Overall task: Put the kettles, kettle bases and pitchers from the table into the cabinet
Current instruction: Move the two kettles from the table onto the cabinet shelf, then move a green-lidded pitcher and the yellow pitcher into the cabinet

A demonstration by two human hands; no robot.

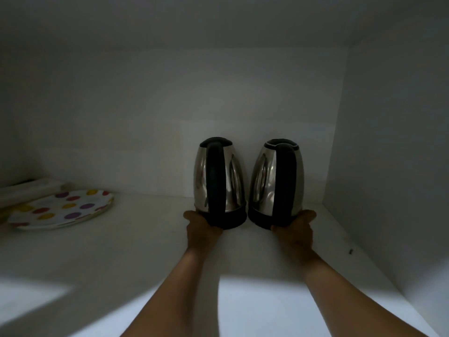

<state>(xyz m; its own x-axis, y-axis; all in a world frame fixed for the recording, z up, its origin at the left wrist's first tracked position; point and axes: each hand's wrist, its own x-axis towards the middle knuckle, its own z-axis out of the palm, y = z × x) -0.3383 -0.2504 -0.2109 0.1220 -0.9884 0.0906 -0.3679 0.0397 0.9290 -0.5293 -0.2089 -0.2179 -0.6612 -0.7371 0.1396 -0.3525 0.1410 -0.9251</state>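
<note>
Two steel kettles with black handles and black bottoms stand upright side by side on the white cabinet shelf (136, 251), close to its back wall. Their handles face me. My left hand (200, 227) cups the lower left of the left kettle (233, 181). My right hand (297, 227) cups the lower right of the right kettle (263, 178). Both hands touch the black bottoms, fingers wrapped around the outer sides. No kettle bases or pitchers are in view.
A white plate with coloured dots (65, 207) lies on the shelf at the far left, with something pale behind it. The cabinet's right wall (388, 166) rises just right of the right kettle. A small dark speck (350, 251) sits on the shelf at right.
</note>
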